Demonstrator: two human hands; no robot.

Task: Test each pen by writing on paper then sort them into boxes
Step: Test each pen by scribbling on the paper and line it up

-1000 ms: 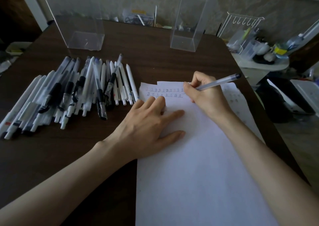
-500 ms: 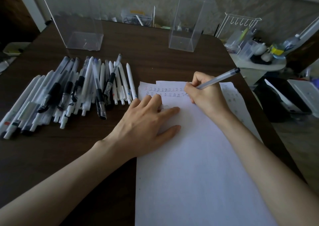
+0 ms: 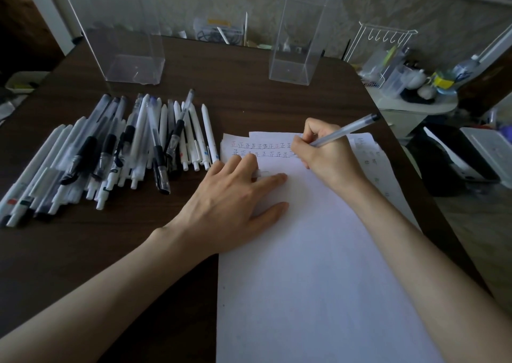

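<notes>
Two rows of marks (image 3: 260, 149) sit at the top of the paper (image 3: 304, 279), around frame centre. The right hand (image 3: 329, 157), centre right, has its grip closed round a clear pen (image 3: 346, 130), fingers pinched low on the barrel. The point goes down where the rows end, hidden behind the fingers. The left hand (image 3: 235, 199) lies flat with straight fingers, pressing the sheet onto the tabletop (image 3: 69, 246). A pile (image 3: 110, 154) of pens fills the middle left, with a box (image 3: 130, 66) at upper left and a second box (image 3: 289, 57) at upper centre.

Likely slips: the writing hand's heel could smear wet ink. If the flat hand eases, the loose sheets could slide mid-stroke. The pile's nearest pens lie just beside the paper's edge, so a nudge might roll them and muddle tested with untested.
</notes>
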